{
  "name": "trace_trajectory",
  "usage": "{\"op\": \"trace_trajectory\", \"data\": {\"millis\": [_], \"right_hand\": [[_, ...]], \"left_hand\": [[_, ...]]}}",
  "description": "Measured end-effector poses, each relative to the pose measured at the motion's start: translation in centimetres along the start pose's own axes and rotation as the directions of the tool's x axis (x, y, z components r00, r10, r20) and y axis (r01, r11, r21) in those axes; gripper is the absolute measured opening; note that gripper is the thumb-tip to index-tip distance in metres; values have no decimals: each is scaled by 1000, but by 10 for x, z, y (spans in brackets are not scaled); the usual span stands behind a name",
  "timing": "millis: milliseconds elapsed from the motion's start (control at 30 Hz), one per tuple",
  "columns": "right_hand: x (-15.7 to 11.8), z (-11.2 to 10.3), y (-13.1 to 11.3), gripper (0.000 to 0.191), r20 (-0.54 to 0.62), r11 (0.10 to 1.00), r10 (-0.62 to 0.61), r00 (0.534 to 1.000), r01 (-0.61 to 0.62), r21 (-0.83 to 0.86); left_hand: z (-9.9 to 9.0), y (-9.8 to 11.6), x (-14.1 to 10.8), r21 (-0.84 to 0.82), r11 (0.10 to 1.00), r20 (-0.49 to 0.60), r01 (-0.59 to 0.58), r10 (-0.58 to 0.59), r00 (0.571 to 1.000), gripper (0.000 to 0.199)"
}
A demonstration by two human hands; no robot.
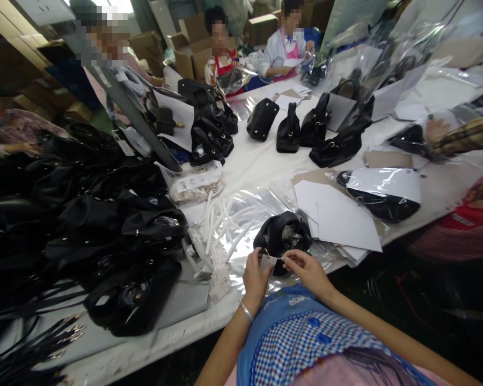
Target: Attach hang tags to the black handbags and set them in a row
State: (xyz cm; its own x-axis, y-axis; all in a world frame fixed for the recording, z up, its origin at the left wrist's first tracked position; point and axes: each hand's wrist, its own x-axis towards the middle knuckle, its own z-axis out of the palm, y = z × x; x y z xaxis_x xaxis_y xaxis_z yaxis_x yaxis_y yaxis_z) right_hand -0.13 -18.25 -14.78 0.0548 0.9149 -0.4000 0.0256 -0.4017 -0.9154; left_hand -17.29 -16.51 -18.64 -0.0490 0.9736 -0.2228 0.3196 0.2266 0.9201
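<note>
A small white tag (268, 261) is pinched between the thumb and fingers of my left hand (256, 274). My right hand (306, 269) is closed at the tag's right end, fingertips together; what it grips there is too small to make out. Just behind both hands a black handbag (271, 231) stands on the table, its opening showing clear wrapping inside. Under and beyond the bag lie clear plastic bags (261, 201) and white tubes (227, 217). To the right is a stack of white sheets (338, 217).
Many black handbags (80, 214) are heaped at the left, with straps (60, 332) in front. A bag of small parts (195, 182) sits by a grey post (145, 123). More handbags (287, 131) stand farther back. A co-worker's sleeve (469, 134) reaches in from the right; other people work behind.
</note>
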Motion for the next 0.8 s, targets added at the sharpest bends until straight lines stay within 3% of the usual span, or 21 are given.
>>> {"op": "trace_trajectory", "data": {"millis": [133,233,267,333,400,500,567,633,733,800], "right_hand": [[-4,-8,9,35,19,998,19,1000,-17,-67],[-11,-18,16,31,3,973,5,1000,-4,-229],[-13,-22,18,32,25,972,31,999,-25,-234],[-19,-27,20,40,118,983,127,985,-109,-151],[-25,-31,19,46,233,977,207,950,-212,-2],[-33,-36,14,48,302,928,232,925,-304,217],[-34,-40,13,52,259,925,196,946,-266,272],[-31,-45,15,53,142,956,148,979,-178,234],[-20,-55,16,42,-125,993,67,990,-54,108],[-11,-61,14,37,-261,1000,-12,965,11,-6]], "left_hand": [[0,3,0,-60,997,-8,57,-58,998,39],[-2,13,-9,-233,948,135,216,-189,973,32],[-2,16,-12,-324,888,227,328,-263,938,34],[3,20,-17,-468,690,425,552,-371,825,39],[11,23,-18,-535,521,541,665,-393,743,39],[26,32,-14,-589,448,567,673,-364,738,33],[35,40,-10,-604,465,556,647,-335,761,31],[43,47,-7,-576,530,554,623,-307,774,34],[46,50,-3,-412,717,565,562,-284,775,40],[37,46,1,-276,849,521,451,-262,812,41]]}}
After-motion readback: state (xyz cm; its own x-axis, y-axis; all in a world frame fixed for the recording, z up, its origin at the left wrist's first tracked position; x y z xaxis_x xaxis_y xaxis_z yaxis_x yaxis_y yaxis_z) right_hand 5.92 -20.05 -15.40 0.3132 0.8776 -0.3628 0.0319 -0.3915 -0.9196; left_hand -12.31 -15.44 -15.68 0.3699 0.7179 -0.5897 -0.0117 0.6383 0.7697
